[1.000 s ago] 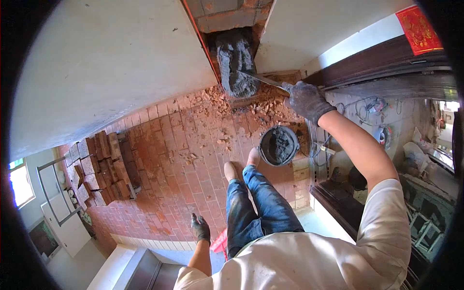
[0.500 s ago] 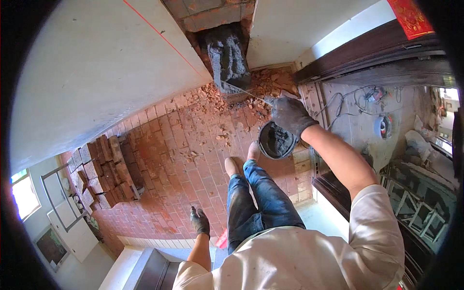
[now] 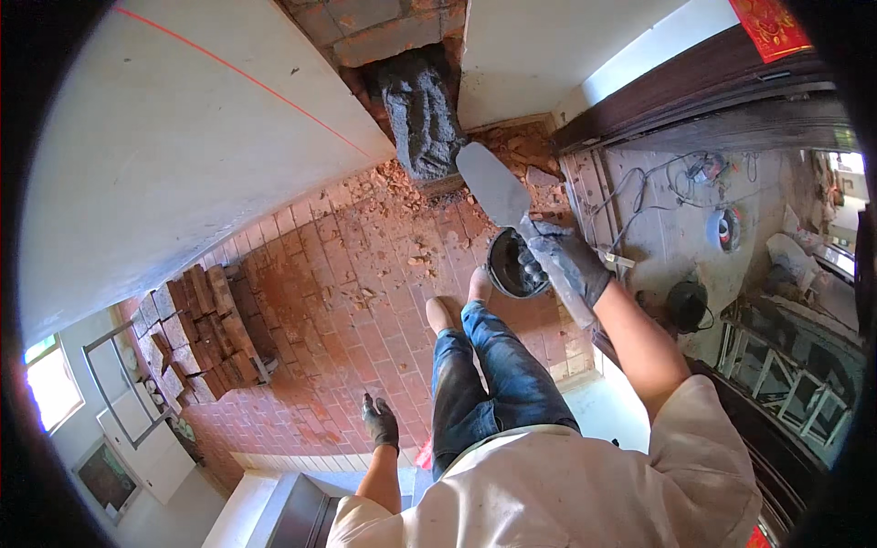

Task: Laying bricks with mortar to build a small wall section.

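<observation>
My right hand, in a dark glove, is closed round the handle of a trowel. The trowel's broad grey blade is turned flat to view, its tip beside the right edge of a bed of wet mortar. That mortar lies ridged on the brickwork in a gap in the wall. Below the trowel is a black bucket with dark mortar in it, partly hidden by my right hand. My left hand, also gloved, hangs over the floor with fingers apart and holds nothing.
A stack of bricks stands at the left on the red tiled floor. Brick rubble lies below the wall gap. Past the dark door frame at right are a second bucket, cables and a metal rack.
My right hand has drawn the trowel back from the mortar toward me and turned its blade flat to view. The mortar's top now shows uncovered. My left hand stays nearly in place.
</observation>
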A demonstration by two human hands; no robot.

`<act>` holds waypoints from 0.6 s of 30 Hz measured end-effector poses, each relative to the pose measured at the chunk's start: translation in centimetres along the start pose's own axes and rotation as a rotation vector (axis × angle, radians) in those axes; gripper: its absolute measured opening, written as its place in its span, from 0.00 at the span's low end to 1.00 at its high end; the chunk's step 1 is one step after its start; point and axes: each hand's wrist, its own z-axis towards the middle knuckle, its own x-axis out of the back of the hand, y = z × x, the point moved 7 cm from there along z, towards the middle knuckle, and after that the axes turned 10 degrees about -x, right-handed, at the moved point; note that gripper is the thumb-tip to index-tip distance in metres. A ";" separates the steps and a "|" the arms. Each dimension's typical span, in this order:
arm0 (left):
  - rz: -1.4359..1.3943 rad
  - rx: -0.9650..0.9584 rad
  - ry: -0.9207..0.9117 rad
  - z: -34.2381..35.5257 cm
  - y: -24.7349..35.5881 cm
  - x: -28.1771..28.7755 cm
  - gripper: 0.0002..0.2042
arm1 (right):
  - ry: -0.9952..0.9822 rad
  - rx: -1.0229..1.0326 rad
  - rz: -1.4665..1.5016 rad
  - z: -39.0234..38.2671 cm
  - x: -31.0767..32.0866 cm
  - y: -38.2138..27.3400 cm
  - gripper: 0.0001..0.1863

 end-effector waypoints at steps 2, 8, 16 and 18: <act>-0.014 0.010 0.019 0.2 -0.4 0.5 0.23 | -0.125 0.104 0.184 0.7 -1.0 0.5 0.09; 0.028 -0.043 -0.032 0.6 2.3 0.0 0.23 | 0.025 0.030 0.161 6.4 0.7 0.2 0.04; 0.040 0.055 0.055 -1.6 -6.9 0.7 0.21 | 0.042 0.259 -0.018 3.4 -3.9 -5.6 0.13; 0.395 -0.262 0.100 -3.0 -13.6 3.2 0.21 | -0.120 0.394 -0.070 3.1 -8.6 -5.4 0.20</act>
